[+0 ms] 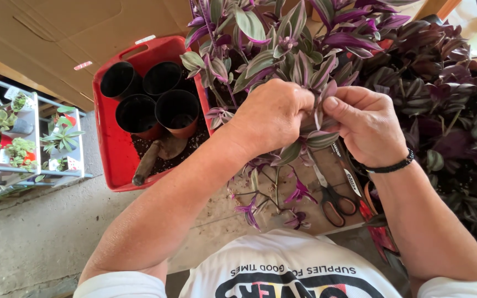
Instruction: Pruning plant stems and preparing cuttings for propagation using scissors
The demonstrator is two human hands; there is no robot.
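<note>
Both our hands on the purple-green plant cutting (311,129)

Our left hand (271,116) and right hand (366,126) pinch its stems between them, grips closed; scissors (335,194) lie just below on the worktop (222,215); red tray (118,149) sits left.

Head-worn view, looking steeply down, close up

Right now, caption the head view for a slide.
Both hands pinch purple plant cuttings beside a red tray of pots.
</note>
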